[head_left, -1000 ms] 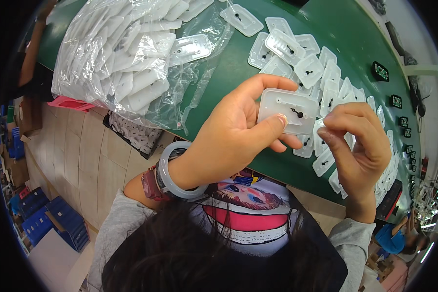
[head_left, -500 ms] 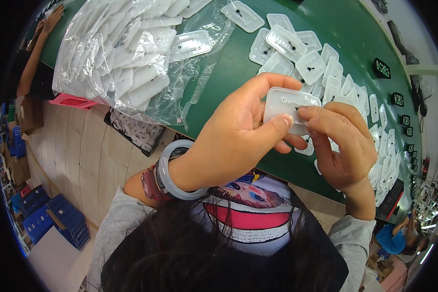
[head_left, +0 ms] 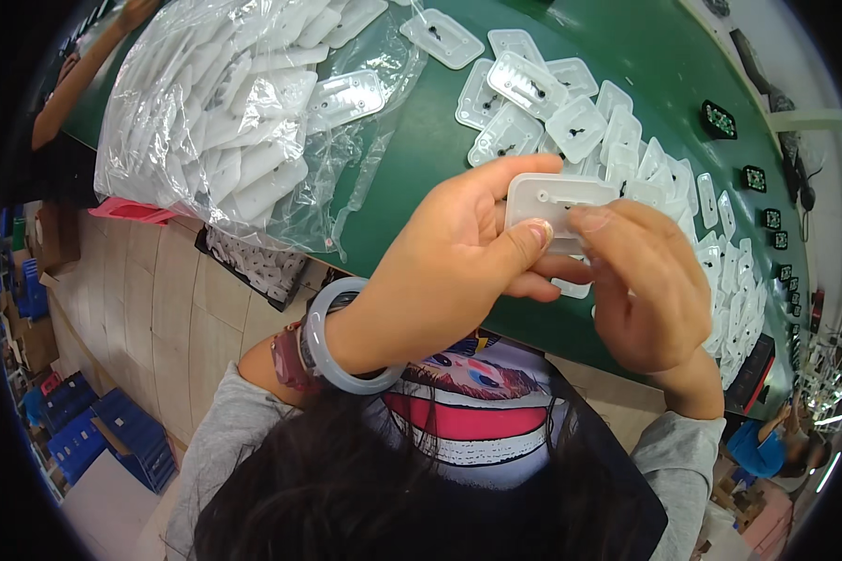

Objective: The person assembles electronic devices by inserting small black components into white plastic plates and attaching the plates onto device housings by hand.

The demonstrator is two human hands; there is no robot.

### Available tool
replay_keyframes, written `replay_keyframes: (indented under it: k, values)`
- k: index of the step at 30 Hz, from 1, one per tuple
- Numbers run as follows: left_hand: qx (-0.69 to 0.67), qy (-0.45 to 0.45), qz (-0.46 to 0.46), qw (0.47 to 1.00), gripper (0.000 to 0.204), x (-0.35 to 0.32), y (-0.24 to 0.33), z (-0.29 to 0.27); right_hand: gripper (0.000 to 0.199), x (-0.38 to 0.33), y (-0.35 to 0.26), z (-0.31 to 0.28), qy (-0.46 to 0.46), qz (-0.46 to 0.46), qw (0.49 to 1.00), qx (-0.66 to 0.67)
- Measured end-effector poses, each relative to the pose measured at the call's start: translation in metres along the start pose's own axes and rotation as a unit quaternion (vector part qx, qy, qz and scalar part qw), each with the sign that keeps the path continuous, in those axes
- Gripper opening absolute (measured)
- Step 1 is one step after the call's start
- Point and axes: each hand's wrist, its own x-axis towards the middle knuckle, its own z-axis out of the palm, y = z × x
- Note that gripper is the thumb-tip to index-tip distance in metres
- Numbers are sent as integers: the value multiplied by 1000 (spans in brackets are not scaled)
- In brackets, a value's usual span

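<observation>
My left hand [head_left: 458,252] grips a translucent white plastic cover [head_left: 529,194], a shallow rectangular piece with rounded corners. The thumb presses on its near edge and the fingers support it from behind. Bent over the cover's right half is my right hand [head_left: 650,290], its thumb and fingertips pinched together. A bit of a small black part [head_left: 570,209] shows at those fingertips, against the cover's inner side; the rest of it is hidden. Just beyond my hands, similar covers [head_left: 529,86] lie in a loose heap, several with a black part inside.
A big clear plastic bag [head_left: 206,131] of white covers fills the left of the green table [head_left: 627,47]. Small black-framed pieces [head_left: 718,120] line the right edge. Below the table at left stands a black crate [head_left: 253,266] of white parts. Another person's arm [head_left: 79,84] reaches in at upper left.
My right hand has turned and closed in over the cover, its fingers now hiding more of it. The left hand keeps its hold. The view has shifted slightly.
</observation>
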Motion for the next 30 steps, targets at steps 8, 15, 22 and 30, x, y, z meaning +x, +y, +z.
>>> replay_keyframes:
  k: [8, 15, 22, 30]
  values:
    - [-53, -47, -65, 995, 39, 3, 0, 3, 26, 1, 4, -14, 49, 366, 846, 383]
    - [31, -25, 0, 999, 35, -1, -8, 4, 30, 15, 4, -4, -27, 463, 749, 473]
    - [93, -22, 36, 995, 32, 0, -14, 4, 20, 13, 13, -1, -74, 487, 725, 481]
    - [55, -16, -40, 998, 25, 6, -21, 4, 18, 0, 23, -2, -143, 510, 701, 478]
